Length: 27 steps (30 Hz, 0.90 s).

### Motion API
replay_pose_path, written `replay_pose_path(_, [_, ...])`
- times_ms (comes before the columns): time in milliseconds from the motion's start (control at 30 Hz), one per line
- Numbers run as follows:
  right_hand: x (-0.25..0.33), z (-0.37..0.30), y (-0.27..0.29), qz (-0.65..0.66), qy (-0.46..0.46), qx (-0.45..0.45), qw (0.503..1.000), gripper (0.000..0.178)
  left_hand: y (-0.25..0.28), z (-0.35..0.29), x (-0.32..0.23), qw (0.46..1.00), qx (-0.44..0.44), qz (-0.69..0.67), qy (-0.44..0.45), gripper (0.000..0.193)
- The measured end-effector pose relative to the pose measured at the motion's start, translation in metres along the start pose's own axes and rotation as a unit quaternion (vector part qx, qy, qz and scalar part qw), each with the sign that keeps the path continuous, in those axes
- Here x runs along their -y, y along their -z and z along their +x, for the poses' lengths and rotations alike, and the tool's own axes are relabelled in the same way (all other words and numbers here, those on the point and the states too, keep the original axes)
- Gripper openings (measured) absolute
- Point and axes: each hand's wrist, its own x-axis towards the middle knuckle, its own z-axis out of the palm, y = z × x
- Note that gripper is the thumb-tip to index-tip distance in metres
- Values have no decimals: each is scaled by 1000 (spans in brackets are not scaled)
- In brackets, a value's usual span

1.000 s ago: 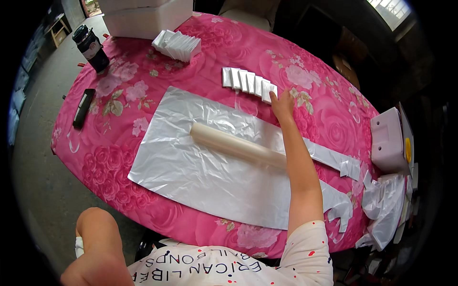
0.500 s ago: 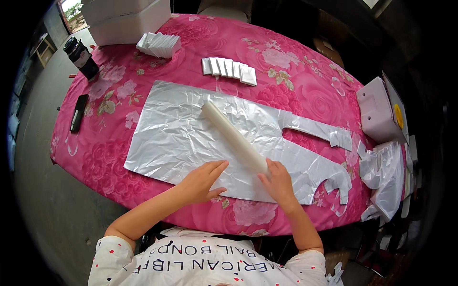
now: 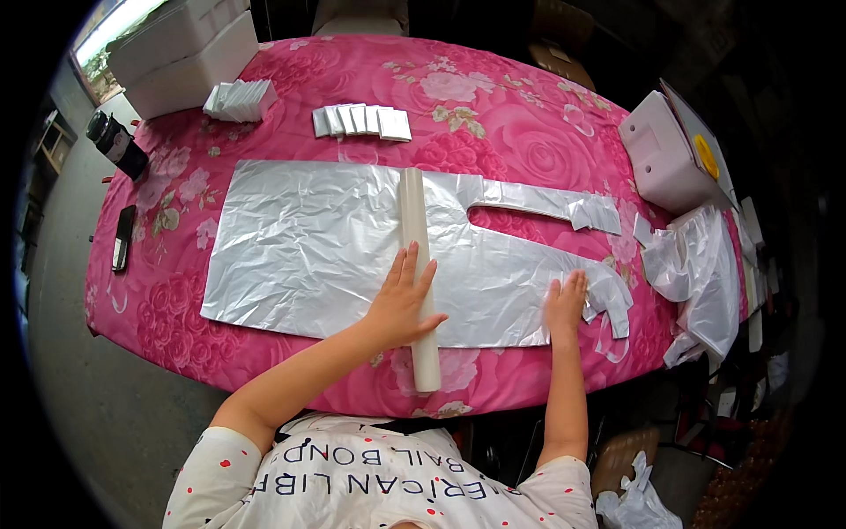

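Observation:
A wrinkled silvery plastic vest-style bag, its two handle straps pointing right, lies flat on the pink flowered tablecloth. Across its middle rests a pale rolling-pin-like tube, running from the far edge of the bag to past its near edge. My left hand lies on the tube with fingers spread, its thumb to the right. Pressed flat near the lower strap is my right hand, fingers extended, with nothing held.
Folded silvery packets sit in a row beyond the bag, with a denser stack farther left. A white foam box, dark bottle and black phone-like object line the left. At right stand a white box and crumpled plastic bags.
The tube has turned from slanting to nearly straight away from me. My right hand has left its near end and moved right onto the bag; my left hand now rests on the tube.

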Motion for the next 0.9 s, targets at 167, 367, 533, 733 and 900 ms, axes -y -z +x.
replay_pose_path(167, [-78,30,11,-144,-173,-45,973,42,-6,6,-4,999,19,35,-11,76])
replay_pose_path(367, [-82,33,30,-178,-76,-106,975,16,-5,7,-12,998,29,60,-12,74])
replay_pose_path(533, [21,-1,73,14,44,-178,983,12,-1,7,-16,993,-69,-2,-96,62])
replay_pose_path(733, [177,-85,87,424,109,74,896,14,23,13,-37,724,75,-633,264,57])
replay_pose_path(900, [216,-127,102,405,292,120,858,26,61,-4,45,767,134,-573,258,31])
